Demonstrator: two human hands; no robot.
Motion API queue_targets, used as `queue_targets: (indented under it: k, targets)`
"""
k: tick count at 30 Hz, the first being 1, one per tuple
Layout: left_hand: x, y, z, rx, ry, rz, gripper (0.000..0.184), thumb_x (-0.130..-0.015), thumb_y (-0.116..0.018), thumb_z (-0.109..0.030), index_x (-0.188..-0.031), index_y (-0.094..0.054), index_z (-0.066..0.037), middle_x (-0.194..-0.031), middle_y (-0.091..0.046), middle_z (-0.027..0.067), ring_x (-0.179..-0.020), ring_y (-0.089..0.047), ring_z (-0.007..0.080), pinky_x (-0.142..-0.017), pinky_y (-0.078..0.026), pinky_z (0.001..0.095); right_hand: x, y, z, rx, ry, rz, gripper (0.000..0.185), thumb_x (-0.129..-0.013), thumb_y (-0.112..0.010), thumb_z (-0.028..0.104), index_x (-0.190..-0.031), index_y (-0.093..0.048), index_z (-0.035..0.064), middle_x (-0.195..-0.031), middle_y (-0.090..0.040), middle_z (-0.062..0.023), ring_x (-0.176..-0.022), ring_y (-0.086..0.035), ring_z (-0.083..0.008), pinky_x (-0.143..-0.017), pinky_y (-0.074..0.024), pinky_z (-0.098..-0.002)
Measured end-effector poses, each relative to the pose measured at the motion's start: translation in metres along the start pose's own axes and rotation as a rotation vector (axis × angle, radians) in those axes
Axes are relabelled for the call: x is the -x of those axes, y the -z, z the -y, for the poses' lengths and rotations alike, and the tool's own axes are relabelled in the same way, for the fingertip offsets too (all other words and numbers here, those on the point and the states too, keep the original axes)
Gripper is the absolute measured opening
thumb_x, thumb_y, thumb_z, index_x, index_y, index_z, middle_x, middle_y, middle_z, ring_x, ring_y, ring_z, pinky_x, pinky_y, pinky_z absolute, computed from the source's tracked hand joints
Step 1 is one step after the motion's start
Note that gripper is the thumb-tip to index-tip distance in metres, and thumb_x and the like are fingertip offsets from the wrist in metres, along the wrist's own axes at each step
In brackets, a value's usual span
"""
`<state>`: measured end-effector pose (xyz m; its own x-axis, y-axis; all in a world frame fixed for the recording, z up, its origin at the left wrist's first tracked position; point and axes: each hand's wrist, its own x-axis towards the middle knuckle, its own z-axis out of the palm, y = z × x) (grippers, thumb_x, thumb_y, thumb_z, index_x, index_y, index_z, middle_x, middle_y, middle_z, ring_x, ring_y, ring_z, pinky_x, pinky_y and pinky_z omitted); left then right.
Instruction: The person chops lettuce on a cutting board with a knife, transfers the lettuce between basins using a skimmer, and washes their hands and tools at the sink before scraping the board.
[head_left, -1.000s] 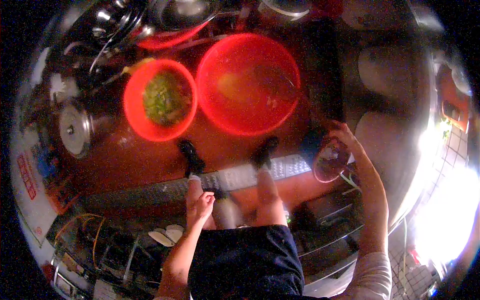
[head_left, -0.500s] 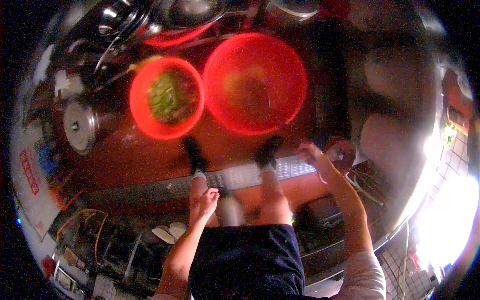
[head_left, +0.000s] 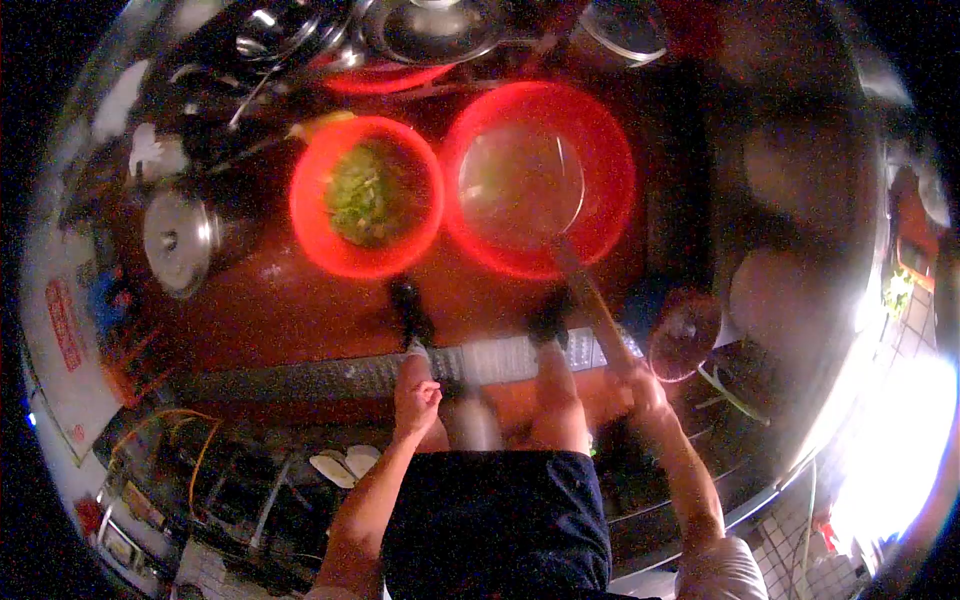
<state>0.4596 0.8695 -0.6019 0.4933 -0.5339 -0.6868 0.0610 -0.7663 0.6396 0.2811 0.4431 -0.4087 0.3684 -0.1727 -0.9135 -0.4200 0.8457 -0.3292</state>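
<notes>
My right hand [head_left: 647,392] is wrapped around the wooden handle [head_left: 600,315] of a long-handled strainer. Its round head [head_left: 535,185], with a shiny rim, lies inside the large red basin [head_left: 622,170]. Blur hides the head's surface and the basin's contents. My left hand [head_left: 424,402] rests by my left knee, fingers curled in, and I make out nothing in it. Left of the large basin stands a smaller red basin [head_left: 302,215] with chopped green vegetables [head_left: 362,195] in it.
Metal bowls and pans [head_left: 430,30] line the back. A round metal lid [head_left: 175,243] is at the left. A reddish round container [head_left: 685,335] stands beyond my right hand. A metal grating [head_left: 490,358] crosses the floor by my feet. Pale slippers [head_left: 345,465] lie lower left.
My right hand was without the strainer; now it grips the handle, lower and nearer to me, with the head in the large basin. My left hand stays near the knee. The view has shifted slightly.
</notes>
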Motion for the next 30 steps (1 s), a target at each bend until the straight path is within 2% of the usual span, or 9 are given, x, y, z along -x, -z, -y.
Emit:
queue_targets:
  k: [4, 7, 11, 18, 21, 22, 24, 27, 30]
  targets:
    - [-0.001, 0.037, -0.119, -0.184, -0.025, -0.028, 0.012, -0.079, -0.063, -0.018, -0.084, -0.061, -0.008, -0.079, -0.066, 0.0103, -0.070, -0.065, 0.0229, -0.071, -0.048, 0.0356, 0.039, -0.033, 0.016, 0.049, 0.070, 0.130, 0.062, -0.067, -0.065, 0.020, -0.122, -0.042, 0.0011, -0.084, -0.058, -0.0061, -0.059, -0.052, -0.0121, -0.047, -0.0404, -0.0224]
    - [0.001, 0.058, -0.122, -0.283, -0.061, -0.075, 0.010, -0.078, -0.064, -0.020, -0.083, -0.062, -0.011, -0.073, -0.066, 0.0089, -0.067, -0.064, 0.0232, -0.066, -0.049, 0.0363, 0.019, -0.069, -0.034, 0.385, 0.169, 0.091, 0.067, -0.074, -0.065, 0.017, -0.131, -0.035, 0.0035, -0.114, -0.054, -0.0140, -0.102, -0.052, -0.0232, -0.082, -0.0455, -0.0312]
    - [0.011, 0.022, -0.008, -0.106, 0.045, 0.064, 0.015, -0.084, -0.059, -0.013, -0.096, -0.056, -0.004, -0.089, -0.062, 0.0082, -0.081, -0.062, 0.0191, -0.072, -0.050, 0.0298, 0.001, -0.174, -0.020, 0.865, 0.488, 0.149, 0.065, -0.075, -0.060, 0.011, -0.134, -0.032, 0.0084, -0.117, -0.053, -0.0147, -0.104, -0.053, -0.0270, -0.089, -0.0424, -0.0379]
    - [0.035, 0.042, -0.071, 0.124, 0.109, -0.079, 0.015, -0.081, -0.061, -0.023, -0.089, -0.063, -0.012, -0.085, -0.067, 0.0079, -0.081, -0.065, 0.0213, -0.072, -0.050, 0.0368, -0.008, -0.176, -0.018, 1.673, 0.741, 0.095, 0.065, -0.073, -0.064, 0.023, -0.131, -0.037, 0.0165, -0.098, -0.058, -0.0156, -0.074, -0.061, -0.0339, -0.069, -0.0489, -0.0461]
    - [0.035, 0.037, -0.025, -0.074, 0.146, 0.028, 0.018, -0.078, -0.063, -0.011, -0.094, -0.057, -0.006, -0.089, -0.060, 0.0053, -0.085, -0.059, 0.0164, -0.076, -0.048, 0.0283, 0.005, -0.172, 0.002, 1.487, 0.918, 0.140, 0.063, -0.071, -0.068, 0.027, -0.128, -0.041, 0.0159, -0.090, -0.059, -0.0144, -0.072, -0.061, -0.0328, -0.064, -0.0497, -0.0444]
    - [0.036, 0.043, -0.041, -0.118, 0.171, 0.029, 0.017, -0.079, -0.062, -0.014, -0.094, -0.058, -0.007, -0.087, -0.062, 0.0065, -0.084, -0.061, 0.0182, -0.075, -0.048, 0.0304, 0.013, -0.169, 0.005, 1.374, 0.867, 0.141, 0.061, -0.068, -0.064, 0.009, -0.126, -0.044, 0.0134, -0.103, -0.058, -0.0159, -0.086, -0.059, -0.0368, -0.066, -0.0523, -0.0434]
    - [0.045, 0.063, -0.106, -0.206, 0.223, 0.035, 0.017, -0.082, -0.059, -0.020, -0.096, -0.060, -0.009, -0.084, -0.067, 0.0090, -0.082, -0.065, 0.0220, -0.074, -0.050, 0.0347, 0.039, -0.162, 0.009, 1.244, 0.722, 0.084, 0.057, -0.069, -0.067, 0.012, -0.122, -0.045, 0.0118, -0.102, -0.059, -0.0169, -0.089, -0.059, -0.0369, -0.066, -0.0525, -0.0423]
    - [0.048, 0.028, -0.038, -0.097, 0.123, -0.018, 0.016, -0.083, -0.058, -0.021, -0.095, -0.061, -0.010, -0.082, -0.067, 0.0084, -0.075, -0.065, 0.0228, -0.071, -0.050, 0.0349, 0.055, -0.118, -0.010, 1.102, 0.608, -0.050, 0.048, -0.067, -0.073, 0.015, -0.110, -0.053, 0.0047, -0.093, -0.062, -0.0188, -0.086, -0.063, -0.0296, -0.072, -0.0505, -0.0384]
    - [0.047, 0.042, -0.091, -0.155, 0.076, -0.019, 0.018, -0.084, -0.057, -0.023, -0.097, -0.060, -0.011, -0.082, -0.067, 0.0078, -0.076, -0.065, 0.0215, -0.069, -0.049, 0.0345, 0.068, -0.097, 0.010, 0.957, 0.510, -0.151, 0.050, -0.074, -0.067, 0.011, -0.119, -0.048, 0.0011, -0.108, -0.060, -0.0134, -0.099, -0.059, -0.0225, -0.085, -0.0479, -0.0336]
